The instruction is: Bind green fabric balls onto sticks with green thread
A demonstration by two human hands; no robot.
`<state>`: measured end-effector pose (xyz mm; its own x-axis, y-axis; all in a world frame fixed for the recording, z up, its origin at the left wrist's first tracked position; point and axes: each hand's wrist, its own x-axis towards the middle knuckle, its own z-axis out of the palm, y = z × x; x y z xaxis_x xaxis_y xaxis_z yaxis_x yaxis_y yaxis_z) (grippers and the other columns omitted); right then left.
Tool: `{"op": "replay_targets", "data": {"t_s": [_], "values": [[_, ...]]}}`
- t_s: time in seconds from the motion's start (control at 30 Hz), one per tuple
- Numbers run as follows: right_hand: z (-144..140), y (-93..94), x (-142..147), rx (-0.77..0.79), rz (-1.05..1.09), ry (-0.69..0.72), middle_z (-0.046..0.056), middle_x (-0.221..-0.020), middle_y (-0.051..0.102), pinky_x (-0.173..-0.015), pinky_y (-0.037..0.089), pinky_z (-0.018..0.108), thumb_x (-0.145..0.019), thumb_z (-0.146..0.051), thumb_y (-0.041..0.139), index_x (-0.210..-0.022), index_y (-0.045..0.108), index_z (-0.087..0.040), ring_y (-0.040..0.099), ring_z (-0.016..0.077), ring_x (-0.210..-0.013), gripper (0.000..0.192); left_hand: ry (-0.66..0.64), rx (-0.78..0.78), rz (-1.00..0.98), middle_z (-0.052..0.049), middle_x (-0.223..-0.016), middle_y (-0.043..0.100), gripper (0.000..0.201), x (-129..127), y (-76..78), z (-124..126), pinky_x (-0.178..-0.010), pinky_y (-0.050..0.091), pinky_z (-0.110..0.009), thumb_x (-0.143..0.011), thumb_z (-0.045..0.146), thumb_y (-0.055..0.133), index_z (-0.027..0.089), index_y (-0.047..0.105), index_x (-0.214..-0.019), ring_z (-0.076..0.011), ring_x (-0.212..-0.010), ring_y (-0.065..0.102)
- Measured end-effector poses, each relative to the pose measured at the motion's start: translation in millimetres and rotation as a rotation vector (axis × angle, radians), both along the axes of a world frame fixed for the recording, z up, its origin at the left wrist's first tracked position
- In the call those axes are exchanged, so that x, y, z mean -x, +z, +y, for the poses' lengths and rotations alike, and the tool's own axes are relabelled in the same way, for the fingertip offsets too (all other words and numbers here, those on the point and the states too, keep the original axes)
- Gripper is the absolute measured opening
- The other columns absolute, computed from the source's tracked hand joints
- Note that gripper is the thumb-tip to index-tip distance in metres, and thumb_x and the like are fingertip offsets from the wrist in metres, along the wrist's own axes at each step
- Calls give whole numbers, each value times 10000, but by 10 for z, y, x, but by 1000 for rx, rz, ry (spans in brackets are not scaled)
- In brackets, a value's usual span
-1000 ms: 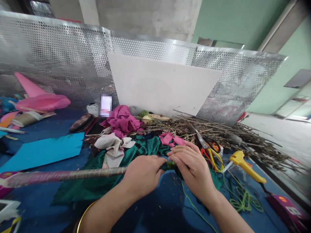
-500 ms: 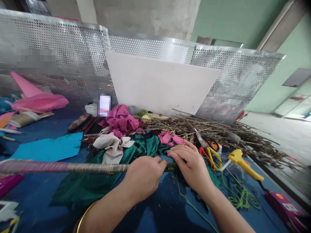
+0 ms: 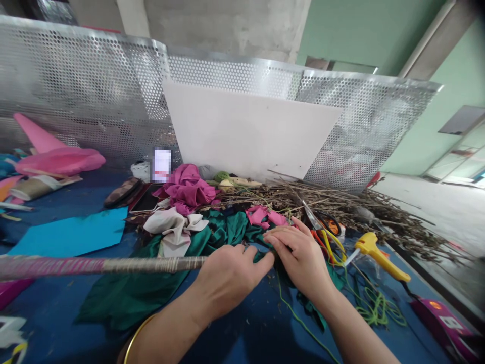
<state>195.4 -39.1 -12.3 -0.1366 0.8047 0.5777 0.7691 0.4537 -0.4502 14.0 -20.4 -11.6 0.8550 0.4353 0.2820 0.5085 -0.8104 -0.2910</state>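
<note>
A long stick wrapped in grey-brown and pink string reaches in from the left edge. My left hand is closed around its right end, thumb and fingers pointing right. My right hand bends over the same end, fingers together and fingertips close to those of my left hand; the stick's tip is hidden between them. A thin green cord hangs from beneath my right hand. Under the stick lies dark green satin cloth, and pink fabric sits just beyond my right fingertips.
Scissors, orange-and-yellow-handled pliers and a yellow glue gun lie to the right, beside tangled green cord. Dried stems lie along the back. A blue sheet and a lit phone are left.
My left hand's fingers have moved right, up against my right hand, covering the green end that showed between them. My right hand has barely shifted.
</note>
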Motion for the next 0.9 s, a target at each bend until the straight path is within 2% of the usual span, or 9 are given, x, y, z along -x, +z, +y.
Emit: {"op": "replay_targets", "data": {"t_s": [0.13,0.23,0.33,0.4,0.53,0.6,0.73,0.8,0.9], "values": [[0,-18,28,30,17,-11,-3,-889,752,-1099,223,512,-933,-231,529,-800,695,-255,682,189,-860,214,11,5,-6,-43,-831,621,218,3,-22,4,-492,471,-321,-898,146,447,186,540,-1091,-215,-635,612],[8,-26,20,116,133,29,17,-887,751,-1059,302,505,-921,-252,530,-778,694,-244,681,209,-873,218,19,30,-4,-61,-855,641,250,27,-40,22,-517,480,-318,-875,125,465,177,560,-1101,-217,-665,626],[24,12,-64,293,441,94,66,-941,743,-929,455,426,-878,-307,558,-650,657,-210,668,250,-960,266,25,82,-36,-63,-878,665,323,72,-19,58,-531,480,-298,-847,89,475,187,575,-1138,-208,-691,644],[52,46,-174,409,723,108,83,-968,739,-850,507,384,-828,-329,603,-572,599,-200,663,272,-984,286,42,141,-81,-49,-902,683,377,112,15,91,-534,480,-285,-839,84,488,220,575,-1179,-202,-711,657],[170,21,-455,607,1184,123,92,-873,744,-758,553,393,-796,-384,589,-545,513,-212,700,270,-860,314,61,296,-180,-5,-951,714,382,197,91,159,-579,490,-262,-850,149,539,294,593,-1200,-188,-773,679],[252,-62,-565,636,1153,106,96,-798,738,-715,564,403,-808,-427,545,-559,532,-213,709,262,-778,328,67,372,-239,11,-983,724,365,234,126,186,-635,499,-252,-851,175,560,312,612,-1186,-178,-815,686],[418,-305,-617,535,885,53,85,-639,713,-652,568,416,-783,-459,572,-611,621,-199,687,251,-611,316,73,512,-408,29,-1044,731,339,289,195,211,-747,512,-244,-838,213,600,316,646,-1157,-164,-903,689],[472,-406,-551,488,824,62,71,-680,731,-728,562,431,-713,-433,672,-652,666,-213,691,263,-677,228,80,553,-504,36,-1061,731,337,309,223,210,-807,509,-244,-825,206,616,311,659,-1142,-159,-938,684],[457,-481,-354,411,736,106,44,-859,754,-951,478,435,-623,-393,771,-738,709,-259,665,276,-948,187,100,570,-612,45,-1067,729,345,333,252,201,-853,501,-241,-817,184,620,309,665,-1136,-152,-953,677]]}}
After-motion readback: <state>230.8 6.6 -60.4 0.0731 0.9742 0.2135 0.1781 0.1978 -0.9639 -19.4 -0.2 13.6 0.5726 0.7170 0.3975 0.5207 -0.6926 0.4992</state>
